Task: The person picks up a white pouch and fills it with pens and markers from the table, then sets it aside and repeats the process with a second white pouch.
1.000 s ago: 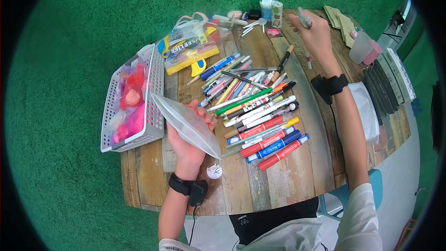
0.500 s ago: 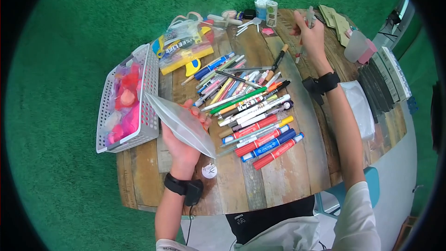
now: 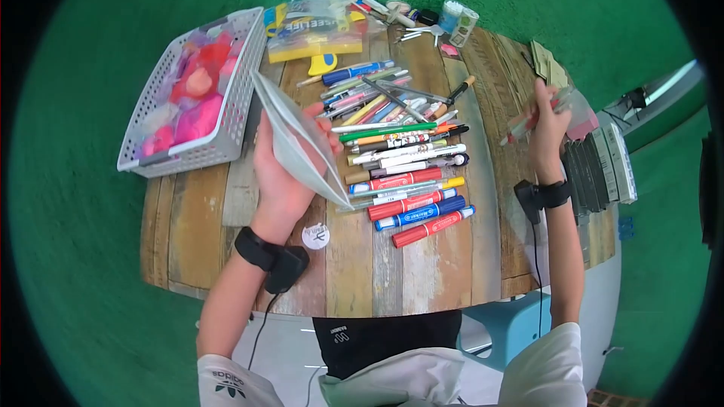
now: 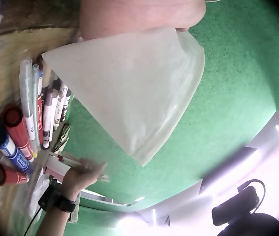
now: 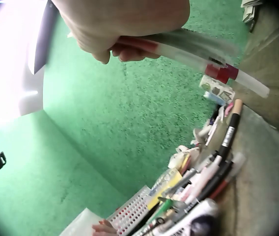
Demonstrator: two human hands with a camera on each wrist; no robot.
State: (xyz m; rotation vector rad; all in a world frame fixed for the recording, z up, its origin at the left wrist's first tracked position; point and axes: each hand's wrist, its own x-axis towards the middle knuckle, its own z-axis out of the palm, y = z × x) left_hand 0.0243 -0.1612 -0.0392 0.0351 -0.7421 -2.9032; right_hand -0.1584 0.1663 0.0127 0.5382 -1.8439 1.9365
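My left hand point(image 3: 280, 181) holds a frosted white pouch point(image 3: 296, 143) tilted up beside the pen pile, its thumb side hidden behind the pouch. In the left wrist view the pouch point(image 4: 129, 83) hangs below the palm, broad and nearly flat. Over the right side of the table, my right hand point(image 3: 550, 128) grips clear pens with red parts point(image 5: 193, 59). The pens' far ends stick out past the fingers. Between the hands lie many pens point(image 3: 403, 136), with thick red and blue markers point(image 3: 422, 213) nearest the body.
A white perforated basket point(image 3: 241, 98) of pink and red items stands at the left. Behind the pens lies a yellow-edged plastic bag point(image 3: 317, 45). Cotton swabs point(image 3: 450, 15) stand at the back, dark boxes point(image 3: 584, 173) at the right. A round sticker point(image 3: 316, 237) lies near the left wrist.
My right hand, still gripping the pens, has come from the back of the table toward the body and to the right. The left hand keeps hold of the pouch. The head view has shifted.
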